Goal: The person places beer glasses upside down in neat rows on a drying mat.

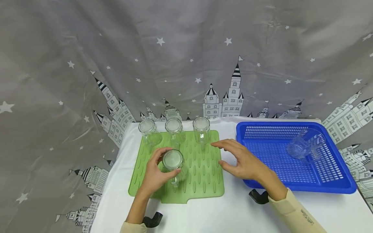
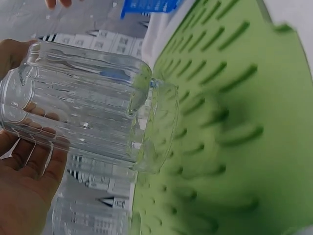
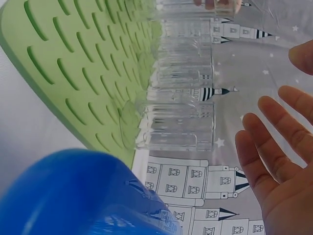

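Note:
My left hand [image 1: 155,173] grips an upside-down clear glass mug [image 1: 173,159] near its base, thumb on one side and fingers on the other. That mug [image 2: 93,103] has its mouth down at the green drying mat [image 1: 204,174]; whether the rim touches is hard to tell. Along the mat's back edge stand three more inverted glass mugs, a left one [image 1: 148,129], a middle one [image 1: 175,129] and a right one [image 1: 201,129]. My right hand [image 1: 243,158] hovers between mat and basket, fingers spread and holding nothing; the right wrist view shows its palm [image 3: 288,171].
At the right is a blue plastic basket [image 1: 279,187] with one clear glass mug [image 1: 304,147] lying in it. A white cloth [image 1: 218,216] covers the table. Behind hangs a grey curtain [image 1: 180,48] printed with stars and castles.

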